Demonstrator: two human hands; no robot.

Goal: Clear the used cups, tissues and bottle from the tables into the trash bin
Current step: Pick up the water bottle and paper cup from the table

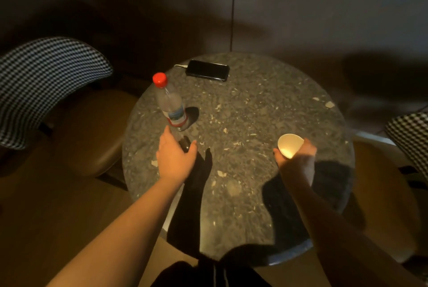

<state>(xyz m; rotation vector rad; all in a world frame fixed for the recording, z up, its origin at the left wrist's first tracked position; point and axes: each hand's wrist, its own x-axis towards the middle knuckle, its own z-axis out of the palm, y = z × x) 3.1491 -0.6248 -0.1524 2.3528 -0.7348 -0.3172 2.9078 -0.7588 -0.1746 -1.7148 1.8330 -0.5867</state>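
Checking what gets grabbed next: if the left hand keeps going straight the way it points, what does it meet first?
Probably the plastic bottle: the open left hand points at its base, just short of it, though depth is uncertain.

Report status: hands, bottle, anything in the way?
Right hand holds paper cup. Left hand open, just short of bottle. Phone behind, not blocking.
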